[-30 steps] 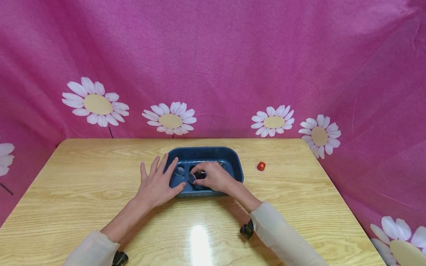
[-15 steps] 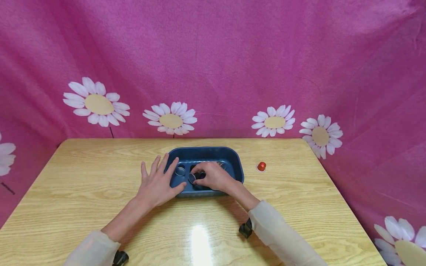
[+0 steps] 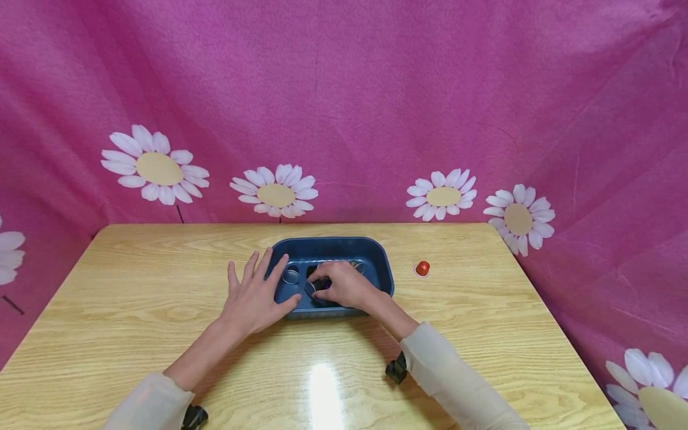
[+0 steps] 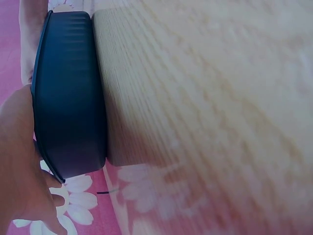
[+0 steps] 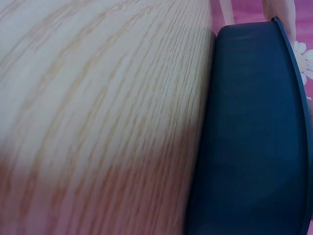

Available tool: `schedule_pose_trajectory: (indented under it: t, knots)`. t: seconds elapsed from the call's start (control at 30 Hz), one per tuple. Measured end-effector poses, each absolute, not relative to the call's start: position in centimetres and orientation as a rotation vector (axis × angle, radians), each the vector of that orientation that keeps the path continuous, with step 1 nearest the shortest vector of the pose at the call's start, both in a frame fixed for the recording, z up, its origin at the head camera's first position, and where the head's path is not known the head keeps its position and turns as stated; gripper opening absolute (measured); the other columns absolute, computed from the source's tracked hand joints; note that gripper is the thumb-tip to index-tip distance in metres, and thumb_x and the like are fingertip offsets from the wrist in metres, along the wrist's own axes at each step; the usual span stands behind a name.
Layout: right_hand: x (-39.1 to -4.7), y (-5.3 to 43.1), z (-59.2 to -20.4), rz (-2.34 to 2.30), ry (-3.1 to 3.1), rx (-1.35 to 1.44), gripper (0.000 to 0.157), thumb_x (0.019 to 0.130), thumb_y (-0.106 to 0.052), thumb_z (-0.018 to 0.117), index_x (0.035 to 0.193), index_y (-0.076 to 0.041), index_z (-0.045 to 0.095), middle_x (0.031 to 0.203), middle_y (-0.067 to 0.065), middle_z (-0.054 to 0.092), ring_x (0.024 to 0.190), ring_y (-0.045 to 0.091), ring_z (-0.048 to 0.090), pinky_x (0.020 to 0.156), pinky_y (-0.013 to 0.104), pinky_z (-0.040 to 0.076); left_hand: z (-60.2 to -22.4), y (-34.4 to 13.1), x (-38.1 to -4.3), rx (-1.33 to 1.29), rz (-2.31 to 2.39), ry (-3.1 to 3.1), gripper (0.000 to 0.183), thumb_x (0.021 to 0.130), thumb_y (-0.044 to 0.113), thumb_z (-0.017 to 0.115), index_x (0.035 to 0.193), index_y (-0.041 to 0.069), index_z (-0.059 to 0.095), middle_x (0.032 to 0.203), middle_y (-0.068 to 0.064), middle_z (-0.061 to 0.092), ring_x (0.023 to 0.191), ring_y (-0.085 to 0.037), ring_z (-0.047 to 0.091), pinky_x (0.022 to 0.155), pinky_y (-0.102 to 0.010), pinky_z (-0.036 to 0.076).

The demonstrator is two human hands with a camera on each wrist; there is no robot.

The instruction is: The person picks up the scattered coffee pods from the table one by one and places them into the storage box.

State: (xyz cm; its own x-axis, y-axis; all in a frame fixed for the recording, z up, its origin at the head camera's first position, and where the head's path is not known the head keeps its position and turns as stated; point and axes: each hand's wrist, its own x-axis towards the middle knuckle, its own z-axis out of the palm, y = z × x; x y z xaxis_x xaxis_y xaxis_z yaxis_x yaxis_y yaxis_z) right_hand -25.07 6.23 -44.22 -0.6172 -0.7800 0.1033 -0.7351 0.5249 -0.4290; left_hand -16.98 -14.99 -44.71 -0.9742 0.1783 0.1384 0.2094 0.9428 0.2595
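Note:
In the head view a dark blue rectangular tray [image 3: 355, 241] stands on the wooden table. My right hand [image 3: 346, 285] reaches inside it, thumb and fingertips pinching a dark coffee capsule [image 3: 311, 289] whose silver-rimmed face points left. Spread with straight fingers, my left hand [image 3: 254, 298] rests at the tray's left end. Another capsule [image 3: 291, 275] with a silver rim lies in the tray near those fingers. Beyond my right hand a further rimmed capsule [image 3: 359, 268] shows partly. Both wrist views show mainly the tray's outer wall [image 4: 68, 98]; the pinch is hidden there.
A red coffee capsule [image 3: 423, 269] sits on the wooden table [image 3: 462, 334], right of the tray. Behind the table hangs a pink cloth [image 3: 344, 107] printed with white daisies. Dark gadgets are strapped under both wrists.
The pinched capsule has tilted slightly, so less of its round face shows. Both hands keep nearly the same place.

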Motion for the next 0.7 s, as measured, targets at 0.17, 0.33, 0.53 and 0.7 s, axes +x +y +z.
schedule_pose_trajectory:
  t: [0.17,0.33,0.53,0.7]
  knots:
    - [-25.14,6.24,-44.28,-0.659,2.653,-1.326,0.026,0.087,-0.016,0.079,0.113,-0.009,0.076,0.109,0.004,0.071,0.093,0.014,0.064,0.081,0.028,0.053,-44.71,-14.94,-16.94,-0.301,-0.422,-2.978,0.087,0.089,0.059,0.061,0.156,0.011,0.033,0.161,-0.022,0.022,0.146,-0.046,0.013,0.107,-0.076,-0.001]
    - [-25.20,6.19,-44.35,-0.652,2.658,-1.338,0.026,0.087,-0.015,0.080,0.112,-0.008,0.077,0.107,0.004,0.071,0.090,0.013,0.063,0.079,0.027,0.052,-44.77,-15.02,-16.93,-0.295,-0.426,-2.981,0.087,0.088,0.058,0.061,0.156,0.011,0.033,0.161,-0.022,0.022,0.146,-0.046,0.012,0.107,-0.075,-0.001]
    - [-25.17,6.13,-44.30,-0.635,2.660,-1.324,0.027,0.086,-0.016,0.080,0.112,-0.009,0.077,0.107,0.004,0.071,0.088,0.012,0.062,0.077,0.024,0.051,-44.83,-15.13,-16.93,-0.293,-0.427,-2.983,0.087,0.088,0.058,0.061,0.156,0.011,0.033,0.161,-0.022,0.021,0.146,-0.046,0.012,0.107,-0.075,-0.001]
    - [-25.09,6.11,-44.19,-0.636,2.664,-1.287,0.027,0.087,-0.017,0.080,0.112,-0.008,0.076,0.109,0.004,0.071,0.091,0.013,0.063,0.078,0.026,0.052,-44.78,-15.10,-16.98,-0.296,-0.428,-2.986,0.087,0.088,0.058,0.061,0.157,0.011,0.033,0.161,-0.022,0.021,0.146,-0.046,0.012,0.107,-0.075,-0.002]
